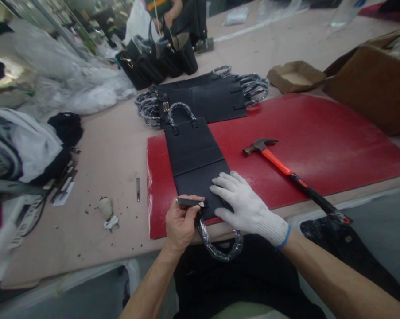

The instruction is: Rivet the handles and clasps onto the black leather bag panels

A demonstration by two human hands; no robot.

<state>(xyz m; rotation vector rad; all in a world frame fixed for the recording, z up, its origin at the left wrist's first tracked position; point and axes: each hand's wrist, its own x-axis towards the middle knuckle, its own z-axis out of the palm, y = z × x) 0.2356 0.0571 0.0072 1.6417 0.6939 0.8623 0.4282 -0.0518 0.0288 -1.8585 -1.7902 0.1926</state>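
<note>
A black leather bag panel (196, 148) lies across the red mat, with one plastic-wrapped handle (180, 106) at its far end and another wrapped handle (219, 254) hanging over the near table edge. My left hand (181, 223), bare, pinches a small dark bar-shaped piece (188, 202) with shiny ends just over the panel's near left corner; its exact kind is unclear. My right hand (241, 201), in a white knit glove, rests flat on the panel's near right side, fingers spread. To the right lies a claw hammer (282, 166) with an orange and black handle.
The red mat (319, 133) covers much of the table. Beyond the panel are stacked bag panels (203, 102), finished black bags (160, 62) and a co-worker's hand (169, 17). A small metal punch (137, 189) and a thread cone (106, 207) lie left; a cardboard box (369, 84) stands right.
</note>
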